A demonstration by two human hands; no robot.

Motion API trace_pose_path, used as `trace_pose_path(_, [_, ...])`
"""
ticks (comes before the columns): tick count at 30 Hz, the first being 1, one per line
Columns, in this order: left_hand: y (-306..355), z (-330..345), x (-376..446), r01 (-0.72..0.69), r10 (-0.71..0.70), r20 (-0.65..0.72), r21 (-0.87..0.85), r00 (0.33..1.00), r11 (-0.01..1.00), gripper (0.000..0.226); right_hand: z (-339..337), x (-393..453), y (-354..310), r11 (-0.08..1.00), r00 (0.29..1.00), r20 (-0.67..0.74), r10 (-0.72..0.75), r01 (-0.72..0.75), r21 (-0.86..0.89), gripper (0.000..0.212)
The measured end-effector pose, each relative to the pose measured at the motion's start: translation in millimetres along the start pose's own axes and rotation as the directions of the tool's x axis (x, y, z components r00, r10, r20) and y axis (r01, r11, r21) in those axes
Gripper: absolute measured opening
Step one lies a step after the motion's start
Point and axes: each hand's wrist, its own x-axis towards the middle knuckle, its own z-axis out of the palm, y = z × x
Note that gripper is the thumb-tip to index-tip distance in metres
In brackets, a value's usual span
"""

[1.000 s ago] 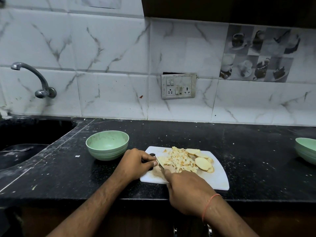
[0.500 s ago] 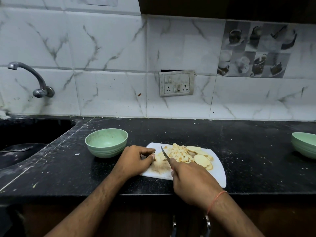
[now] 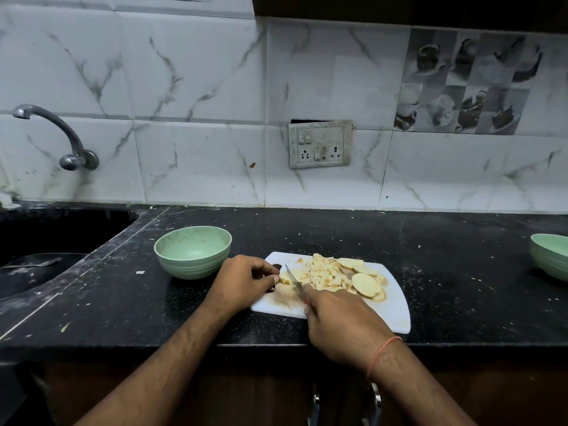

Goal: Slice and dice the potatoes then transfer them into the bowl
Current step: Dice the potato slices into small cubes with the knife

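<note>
A white cutting board point(image 3: 395, 312) lies near the counter's front edge. A heap of diced potato point(image 3: 324, 273) sits on its middle, with several round potato slices point(image 3: 365, 284) to the right. My right hand point(image 3: 341, 321) grips a knife point(image 3: 293, 279) whose blade points away, tip raised, over the board's left part. My left hand point(image 3: 242, 282) rests at the board's left end with curled fingers, pinching a small potato piece point(image 3: 285, 276) beside the blade. An empty pale green bowl point(image 3: 192, 250) stands just left of the board.
The black counter point(image 3: 461, 272) runs to a tiled wall carrying a socket plate point(image 3: 319, 144). A dark sink point(image 3: 37, 265) with a tap point(image 3: 66, 138) lies at the far left. A second green bowl point(image 3: 550, 255) sits at the right edge.
The knife blade lifted from flat among the pieces to tip-up over the board's left part. My left hand stays at the board's left end, holding the small piece.
</note>
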Motion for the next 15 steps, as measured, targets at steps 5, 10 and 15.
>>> trace_pose_path(5, [2.0, -1.1, -0.8, 0.007, -0.006, 0.023, -0.028, 1.0, 1.0, 0.01, 0.6, 3.4, 2.2, 1.0, 1.0, -0.027, -0.005, 0.005, 0.004, 0.045])
trace_pose_path(10, [2.0, -1.2, 0.3, 0.016, -0.016, 0.016, -0.024, 1.0, 1.0, 0.006, -0.2, 8.3, 2.2, 1.0, 0.999, -0.046, -0.018, 0.017, -0.008, 0.044])
trace_pose_path(15, [0.7, -0.8, 0.7, 0.028, -0.028, 0.019, 0.0, 0.999, 1.0, 0.005, 1.9, 11.7, -1.8, 0.998, 0.999, 0.006, -0.036, 0.036, -0.06, 0.05])
